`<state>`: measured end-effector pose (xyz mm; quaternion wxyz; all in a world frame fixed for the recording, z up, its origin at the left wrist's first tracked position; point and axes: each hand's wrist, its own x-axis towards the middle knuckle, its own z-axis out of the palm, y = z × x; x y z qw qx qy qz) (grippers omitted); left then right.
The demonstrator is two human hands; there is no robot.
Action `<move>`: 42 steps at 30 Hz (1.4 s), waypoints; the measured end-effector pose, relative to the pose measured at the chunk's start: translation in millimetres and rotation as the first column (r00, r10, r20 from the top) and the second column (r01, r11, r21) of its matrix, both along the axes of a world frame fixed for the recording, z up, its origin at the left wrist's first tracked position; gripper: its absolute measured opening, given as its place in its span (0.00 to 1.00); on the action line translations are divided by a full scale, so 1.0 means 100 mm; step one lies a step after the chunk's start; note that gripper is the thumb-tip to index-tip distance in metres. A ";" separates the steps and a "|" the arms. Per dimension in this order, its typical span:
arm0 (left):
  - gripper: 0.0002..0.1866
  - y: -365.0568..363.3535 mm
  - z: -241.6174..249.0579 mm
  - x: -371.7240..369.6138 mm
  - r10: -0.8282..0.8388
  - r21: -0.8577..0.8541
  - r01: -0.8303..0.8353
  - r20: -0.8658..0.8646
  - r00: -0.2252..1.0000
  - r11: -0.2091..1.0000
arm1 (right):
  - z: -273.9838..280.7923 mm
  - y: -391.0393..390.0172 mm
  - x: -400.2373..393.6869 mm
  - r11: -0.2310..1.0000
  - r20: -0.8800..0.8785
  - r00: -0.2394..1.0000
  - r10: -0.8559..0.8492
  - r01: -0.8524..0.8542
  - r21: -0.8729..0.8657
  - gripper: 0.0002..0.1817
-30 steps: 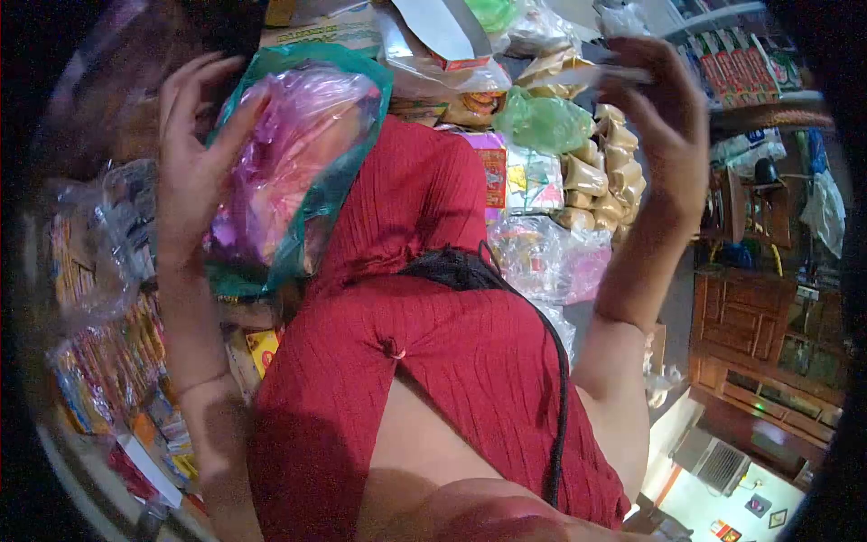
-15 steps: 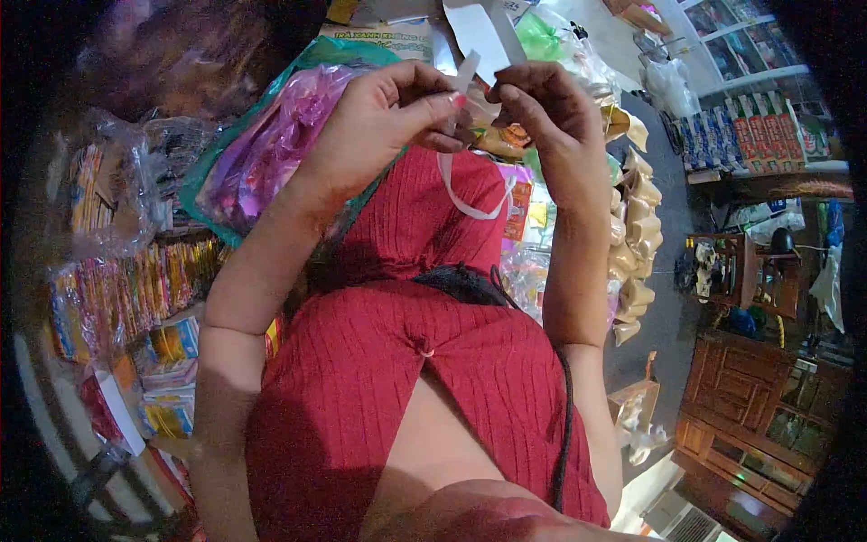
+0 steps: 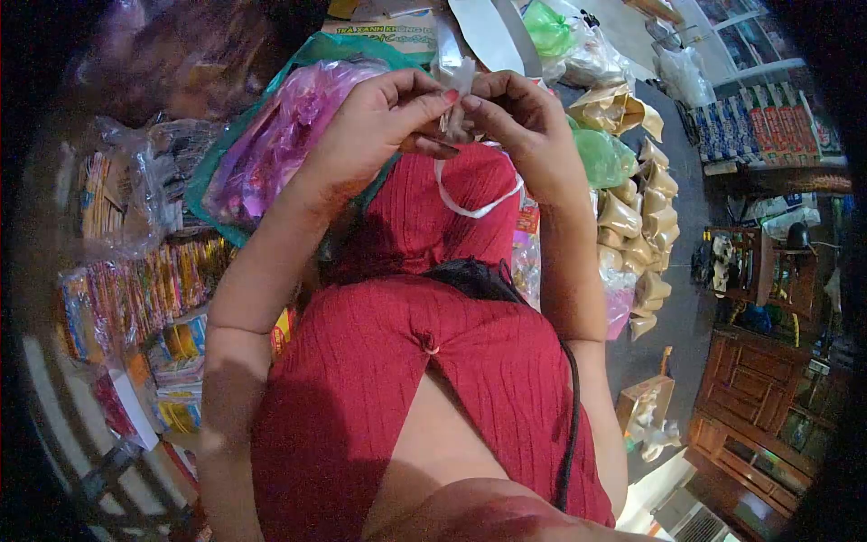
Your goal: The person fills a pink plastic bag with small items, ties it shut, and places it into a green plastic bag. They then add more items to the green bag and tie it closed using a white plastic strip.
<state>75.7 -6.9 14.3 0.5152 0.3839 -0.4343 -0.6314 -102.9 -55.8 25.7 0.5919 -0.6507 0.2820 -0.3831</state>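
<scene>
Both hands meet in front of me at the top middle. My left hand [image 3: 402, 113] pinches a thin whitish plastic strip [image 3: 477, 213] between thumb and fingers. My right hand [image 3: 519, 117] is closed on the same strip, its fingertips close to the left ones. A loop of the strip hangs below the hands over the red ribbed cloth [image 3: 433, 217]. Some crumpled translucent plastic [image 3: 462, 77] sticks up between the fingertips.
A teal bag with pink plastic [image 3: 289, 126] lies at left, above rows of packets [image 3: 149, 289]. To the right are gold-coloured pouches [image 3: 655, 203], a green bag [image 3: 605, 158] and stacked boxes [image 3: 759, 126]. A printed carton [image 3: 388, 36] sits beyond the hands.
My right hand has moved left, up against my left hand, and the strip is now bunched between the fingertips. The view has shifted slightly, showing more of the green bag.
</scene>
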 end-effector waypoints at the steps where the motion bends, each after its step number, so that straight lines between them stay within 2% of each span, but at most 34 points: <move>1: 0.10 0.00 0.00 0.01 -0.004 -0.008 0.004 0.008 1.000 1.000 | 0.00 0.00 0.00 1.000 0.016 1.000 -0.005 0.005 0.016 0.08; 7: 0.09 -0.01 -0.02 0.04 0.033 -0.058 -0.025 0.132 0.991 0.998 | -0.06 -0.05 -0.03 0.998 -0.012 1.000 -0.012 0.012 0.054 0.07; 11: 0.08 -0.01 -0.03 0.06 0.019 -0.062 -0.012 0.101 0.995 0.998 | -0.07 -0.04 -0.03 0.997 -0.033 0.999 -0.024 0.026 0.072 0.07; 14: 0.09 -0.02 -0.03 0.06 0.000 -0.016 0.001 0.064 0.998 1.000 | -0.03 0.01 0.03 0.998 0.042 0.999 -0.031 0.028 0.063 0.08; 16: 0.09 -0.03 -0.06 0.06 0.000 -0.042 0.003 0.078 0.997 0.999 | -0.02 0.02 0.04 0.999 -0.011 1.000 0.017 -0.018 -0.041 0.09; 20: 0.08 -0.02 -0.04 0.03 0.015 -0.068 -0.011 0.060 0.998 0.998 | -0.11 -0.03 -0.01 1.000 -0.021 1.000 -0.010 0.011 0.011 0.10; 29: 0.08 -0.01 -0.03 0.03 0.023 -0.085 -0.008 0.178 0.984 0.996 | -0.06 0.05 0.02 0.998 0.039 0.997 -0.063 0.063 0.007 0.11; 35: 0.08 -0.01 -0.04 0.04 0.005 -0.073 0.010 0.196 0.981 0.997 | -0.13 0.02 0.00 0.993 -0.066 0.997 -0.043 0.036 -0.108 0.09; 37: 0.07 -0.01 -0.06 0.03 0.037 -0.083 -0.016 0.253 0.967 0.996 | -0.12 0.03 -0.01 0.989 -0.107 0.993 -0.056 0.040 -0.142 0.09; 42: 0.07 0.01 -0.06 0.04 0.051 -0.103 -0.022 0.285 0.957 0.994 | -0.09 0.06 0.00 0.992 -0.137 0.990 -0.032 0.014 -0.127 0.08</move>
